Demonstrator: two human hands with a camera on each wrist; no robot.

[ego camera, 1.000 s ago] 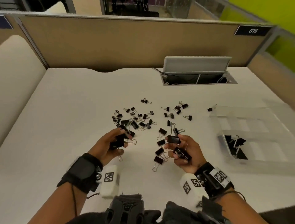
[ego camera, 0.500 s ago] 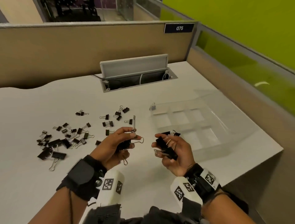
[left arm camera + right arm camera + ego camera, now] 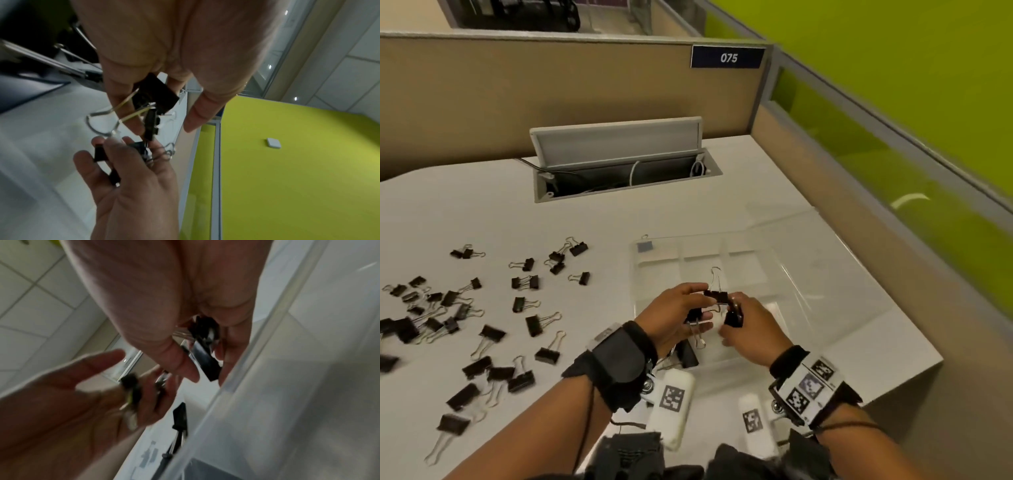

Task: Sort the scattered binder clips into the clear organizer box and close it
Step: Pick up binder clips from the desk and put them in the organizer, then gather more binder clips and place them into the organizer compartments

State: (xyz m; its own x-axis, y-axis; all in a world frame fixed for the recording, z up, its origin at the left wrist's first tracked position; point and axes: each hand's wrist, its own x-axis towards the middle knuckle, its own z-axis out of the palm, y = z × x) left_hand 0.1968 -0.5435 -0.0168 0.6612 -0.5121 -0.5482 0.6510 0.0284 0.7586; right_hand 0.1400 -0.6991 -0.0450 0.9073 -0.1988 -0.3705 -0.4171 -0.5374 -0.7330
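Observation:
Both hands hover over the near-left part of the clear organizer box (image 3: 774,251), whose lid lies open to the right. My left hand (image 3: 703,305) pinches a black binder clip (image 3: 717,296) with its wire handles pointing up, and grips more clips (image 3: 154,95) under its curled fingers. Close beside it, my right hand (image 3: 729,318) grips several black clips (image 3: 734,317), seen again as clips (image 3: 205,353) in the right wrist view. A clip (image 3: 688,356) lies in the near-left compartment. Many scattered clips (image 3: 530,325) lie on the white table to the left.
An open grey cable hatch (image 3: 619,161) sits at the back of the table. A tan partition with the sign 075 (image 3: 727,57) stands behind it. The table's right edge (image 3: 893,301) runs just past the box lid. One small clip (image 3: 645,246) shows at the box's far-left corner.
Both hands have carried their clips rightward from above the scattered pile to over the box and drawn together. The head view has turned right.

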